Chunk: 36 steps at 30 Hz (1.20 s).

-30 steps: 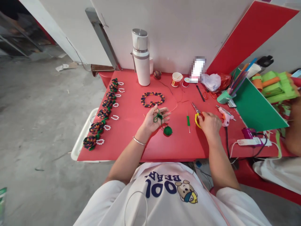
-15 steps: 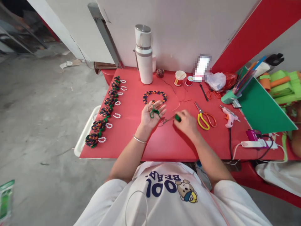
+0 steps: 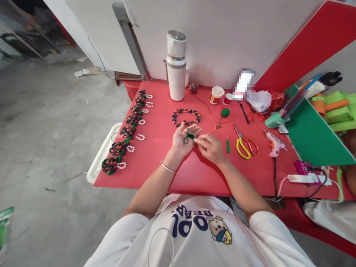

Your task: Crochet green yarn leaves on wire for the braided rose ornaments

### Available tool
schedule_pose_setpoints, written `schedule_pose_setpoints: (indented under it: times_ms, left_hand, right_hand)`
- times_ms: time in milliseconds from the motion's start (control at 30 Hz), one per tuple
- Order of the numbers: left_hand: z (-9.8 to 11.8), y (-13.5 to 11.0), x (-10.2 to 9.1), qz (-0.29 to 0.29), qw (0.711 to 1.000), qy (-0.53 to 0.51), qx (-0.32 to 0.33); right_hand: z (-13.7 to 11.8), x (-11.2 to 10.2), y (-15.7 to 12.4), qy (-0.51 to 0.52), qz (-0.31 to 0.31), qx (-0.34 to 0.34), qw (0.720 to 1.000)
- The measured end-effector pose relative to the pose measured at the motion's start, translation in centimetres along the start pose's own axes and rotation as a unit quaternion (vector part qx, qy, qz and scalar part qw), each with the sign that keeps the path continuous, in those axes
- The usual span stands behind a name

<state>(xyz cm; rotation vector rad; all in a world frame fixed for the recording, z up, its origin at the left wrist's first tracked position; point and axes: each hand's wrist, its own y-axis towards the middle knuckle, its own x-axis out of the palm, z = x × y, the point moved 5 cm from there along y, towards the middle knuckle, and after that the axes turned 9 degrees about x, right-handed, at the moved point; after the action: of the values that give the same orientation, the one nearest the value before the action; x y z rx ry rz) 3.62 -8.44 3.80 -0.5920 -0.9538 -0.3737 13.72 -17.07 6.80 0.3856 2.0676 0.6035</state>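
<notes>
My left hand [image 3: 182,142] is turned palm up with its fingers spread, and a small looped piece of green yarn [image 3: 189,138] lies across it. At that piece's right side, the fingers of my right hand [image 3: 209,147] are pinched together on the green yarn; the exact spot between the fingertips is hidden. A green yarn ball [image 3: 225,112] with a trailing strand rests beyond my right hand. Just right of this hand lies a crochet hook [image 3: 228,146] with a green handle. A multicoloured braided ring [image 3: 186,110] lies flat behind my left hand.
Several dark multicoloured yarn flowers [image 3: 118,148] with white bead loops line the red table's left side. Toward the back stand a white flask [image 3: 177,78] and a paper cup [image 3: 216,95]. Scissors [image 3: 243,147], a pink glue gun [image 3: 274,144] and a power strip [image 3: 308,179] lie right.
My right hand has let go of the green ball, which now lies farther back on the table, and has moved left to the yarn at my left palm. The crochet hook has come into sight.
</notes>
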Motion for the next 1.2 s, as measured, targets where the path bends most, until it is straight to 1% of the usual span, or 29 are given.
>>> schedule_pose_setpoints:
  times_ms: [33, 67, 100, 167, 233, 300, 367, 400, 433, 467, 500, 533, 567, 600, 667, 733, 833, 933, 1033, 1100, 1200]
  left_hand:
    - [-0.2, 0.0, 0.0, 0.006, 1.0, 0.008, -0.007]
    - [-0.4, -0.1, -0.1, 0.009, 1.0, 0.016, -0.013]
    - [-0.6, -0.1, 0.0, 0.01, 0.999, 0.025, -0.021]
    - [-1.0, -0.2, 0.1, 0.002, 0.998, 0.042, -0.036]
    - [-1.4, -0.2, 0.2, -0.011, 0.997, 0.061, -0.05]
    - [-1.7, -0.2, 0.2, -0.017, 0.996, 0.073, -0.054]
    - [-1.9, 0.0, -0.1, -0.011, 0.997, 0.076, -0.033]
    - [-1.9, 0.1, -0.2, -0.005, 0.996, 0.083, -0.012]
    - [-1.7, 0.2, -0.5, 0.008, 0.995, 0.098, 0.022]
    - [-1.5, 0.2, -0.7, 0.021, 0.99, 0.125, 0.066]
    - [-1.4, 0.1, -0.8, 0.029, 0.981, 0.166, 0.094]
    - [-1.6, 0.1, -0.9, 0.034, 0.972, 0.21, 0.096]
    - [-1.8, 0.0, -0.9, 0.031, 0.967, 0.235, 0.097]
    - [-2.0, -0.1, -0.8, 0.021, 0.966, 0.24, 0.096]
    - [-2.4, -0.3, -0.4, -0.003, 0.965, 0.246, 0.092]
    - [-2.6, -0.3, -0.3, -0.01, 0.965, 0.245, 0.089]
    - [-2.3, -0.1, -0.5, 0.014, 0.961, 0.253, 0.111]
    - [-1.7, 0.1, -0.8, 0.034, 0.952, 0.268, 0.141]
    - [-1.6, 0.1, -0.8, 0.032, 0.954, 0.265, 0.135]
    - [-1.5, 0.1, -0.9, 0.044, 0.956, 0.259, 0.131]
    - [-1.0, 0.1, -1.2, 0.068, 0.952, 0.259, 0.146]
  right_hand:
    - [-0.6, 0.4, -0.4, 0.02, 0.003, -0.007, 1.0]
    - [-0.9, 0.7, -0.6, 0.035, 0.014, 0.007, 0.999]
    - [-0.8, 1.0, -0.7, 0.046, 0.026, 0.035, 0.998]
    - [0.0, 1.5, -0.6, 0.06, 0.042, 0.113, 0.991]
    - [1.1, 2.1, -0.4, 0.085, 0.037, 0.18, 0.979]
    - [2.3, 2.4, -0.3, 0.131, 0.031, 0.239, 0.961]
    - [3.5, 2.4, -0.4, 0.193, 0.044, 0.301, 0.933]
    - [4.0, 2.3, -0.6, 0.228, 0.055, 0.334, 0.913]
    - [4.5, 2.2, -0.7, 0.264, 0.063, 0.366, 0.89]
    - [4.9, 2.2, -0.9, 0.299, 0.068, 0.397, 0.865]
    - [5.3, 2.3, -1.1, 0.328, 0.07, 0.424, 0.841]
    - [5.5, 2.3, -1.3, 0.349, 0.07, 0.444, 0.822]
    - [5.6, 2.3, -1.4, 0.358, 0.07, 0.455, 0.813]
    - [5.6, 2.2, -1.4, 0.355, 0.073, 0.455, 0.813]
    - [5.4, 1.9, -1.3, 0.33, 0.083, 0.434, 0.834]
    - [5.0, 1.8, -1.2, 0.311, 0.081, 0.408, 0.855]
    - [4.5, 2.2, -1.0, 0.319, 0.059, 0.39, 0.862]
    - [4.4, 2.6, -1.1, 0.348, 0.051, 0.384, 0.854]
    - [4.5, 3.1, -1.2, 0.383, 0.045, 0.391, 0.835]
    - [4.5, 3.6, -1.3, 0.406, 0.03, 0.397, 0.823]
    - [4.1, 4.1, -1.3, 0.426, 0.009, 0.393, 0.815]
